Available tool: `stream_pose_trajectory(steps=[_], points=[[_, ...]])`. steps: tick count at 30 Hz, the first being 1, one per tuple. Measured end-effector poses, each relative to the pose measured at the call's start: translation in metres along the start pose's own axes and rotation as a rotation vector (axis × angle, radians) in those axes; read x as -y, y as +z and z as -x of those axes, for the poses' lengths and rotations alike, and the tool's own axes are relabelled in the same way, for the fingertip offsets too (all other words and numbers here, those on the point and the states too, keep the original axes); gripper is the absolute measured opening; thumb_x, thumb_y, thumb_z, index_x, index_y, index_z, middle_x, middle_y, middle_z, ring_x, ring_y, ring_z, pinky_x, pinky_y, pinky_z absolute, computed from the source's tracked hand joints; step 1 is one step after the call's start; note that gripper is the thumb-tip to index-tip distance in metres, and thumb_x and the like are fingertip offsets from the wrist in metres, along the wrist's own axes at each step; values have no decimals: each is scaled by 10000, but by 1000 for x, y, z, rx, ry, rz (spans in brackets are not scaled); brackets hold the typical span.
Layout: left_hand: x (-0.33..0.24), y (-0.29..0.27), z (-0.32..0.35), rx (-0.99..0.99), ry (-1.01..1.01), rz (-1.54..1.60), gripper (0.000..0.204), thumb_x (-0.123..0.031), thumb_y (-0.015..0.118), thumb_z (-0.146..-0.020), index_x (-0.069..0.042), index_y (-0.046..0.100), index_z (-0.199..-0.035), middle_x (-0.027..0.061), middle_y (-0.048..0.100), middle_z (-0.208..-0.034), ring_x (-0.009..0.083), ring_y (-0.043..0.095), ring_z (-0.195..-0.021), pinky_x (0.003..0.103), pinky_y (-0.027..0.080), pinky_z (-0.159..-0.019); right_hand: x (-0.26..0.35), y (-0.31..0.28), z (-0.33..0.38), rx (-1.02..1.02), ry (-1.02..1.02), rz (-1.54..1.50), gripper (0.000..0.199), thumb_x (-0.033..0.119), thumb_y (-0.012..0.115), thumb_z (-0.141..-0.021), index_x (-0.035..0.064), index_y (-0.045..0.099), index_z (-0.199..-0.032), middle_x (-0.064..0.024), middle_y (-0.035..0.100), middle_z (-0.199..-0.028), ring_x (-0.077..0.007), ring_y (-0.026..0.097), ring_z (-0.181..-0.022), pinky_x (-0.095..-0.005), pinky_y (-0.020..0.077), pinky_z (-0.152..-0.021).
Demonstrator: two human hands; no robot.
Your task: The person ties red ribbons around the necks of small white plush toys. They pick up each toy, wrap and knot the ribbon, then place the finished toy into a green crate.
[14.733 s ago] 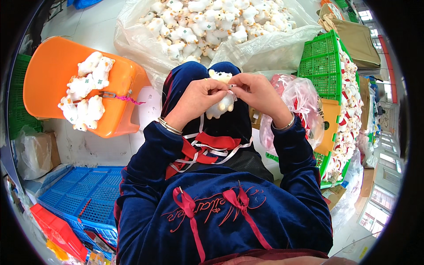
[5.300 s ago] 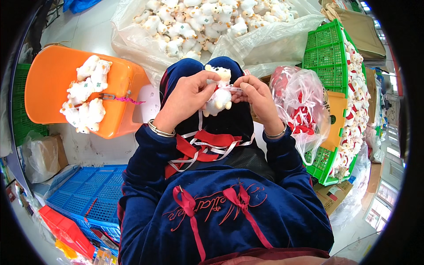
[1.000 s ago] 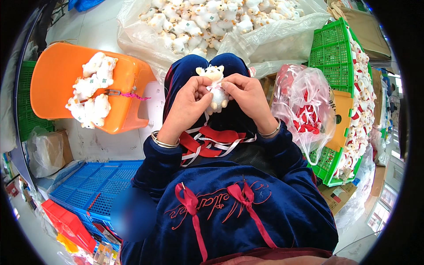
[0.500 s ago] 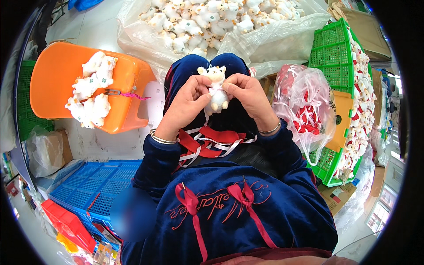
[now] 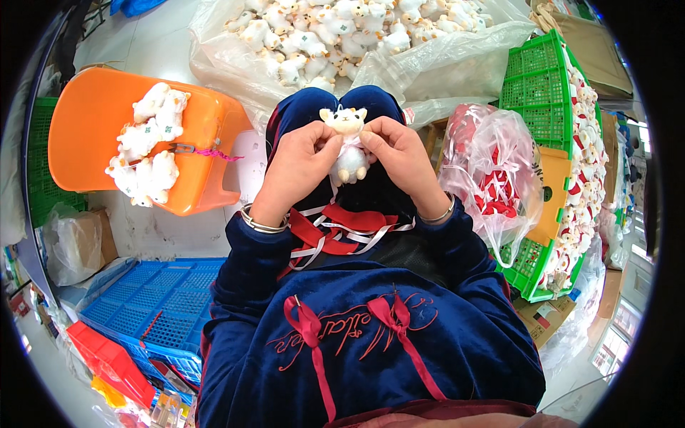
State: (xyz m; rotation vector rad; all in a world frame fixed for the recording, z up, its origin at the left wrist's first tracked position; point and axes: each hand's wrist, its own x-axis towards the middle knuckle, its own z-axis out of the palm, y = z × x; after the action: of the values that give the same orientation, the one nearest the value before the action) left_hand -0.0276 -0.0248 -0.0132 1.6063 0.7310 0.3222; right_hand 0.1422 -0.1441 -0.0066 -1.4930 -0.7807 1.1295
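Observation:
A small white plush toy [image 5: 348, 121] with tan ears is upright above my knees, facing up at me. A pale ribbon [image 5: 351, 143] crosses its neck. On the toy's left side, my left hand [image 5: 307, 158] pinches the ribbon between thumb and forefinger. My right hand [image 5: 401, 153] pinches at the neck from the other side, its fingers closed on the ribbon too. The fingertips cover the ribbon's ends. Across my lap lie red cloth pieces [image 5: 349, 220] with white ribbons.
Beyond my knees, a clear plastic sack [image 5: 428, 71] holds many white plush toys. On the left stands an orange stool [image 5: 85, 135] with several plush toys and pliers [image 5: 184, 149]. To the right are a bag of red pieces [image 5: 492, 185] and a green crate [image 5: 531, 93]. A blue crate [image 5: 135, 299] stands lower left.
My fingers have shifted slightly at the toy's neck, and my left hand has turned a little, its back now showing more. The toy has barely moved.

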Motion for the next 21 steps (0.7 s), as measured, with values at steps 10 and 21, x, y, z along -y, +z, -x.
stream_pose_trajectory(steps=[10, 21], points=[[-1, 2, -2, 70, -84, 152, 199, -203, 564, -1053, -26, 596, -969, 2, 630, -763, 53, 571, -616, 217, 474, -579, -11, 3, -1, -72, -72, 172, 199, 174, 584, -1035, -10, 614, -964, -8, 594, -821, -80, 524, -768, -263, 455, -677], [3, -10, -6, 109, -239, 403, 271, -226, 536, -1042, 5, 640, -946, 30, 651, -788, 64, 603, -618, 223, 505, -578, -13, 4, -1, -58, -64, 106, 169, 160, 594, -1032, 3, 619, -977, 17, 598, -822, -55, 522, -748, -240, 447, -656]])
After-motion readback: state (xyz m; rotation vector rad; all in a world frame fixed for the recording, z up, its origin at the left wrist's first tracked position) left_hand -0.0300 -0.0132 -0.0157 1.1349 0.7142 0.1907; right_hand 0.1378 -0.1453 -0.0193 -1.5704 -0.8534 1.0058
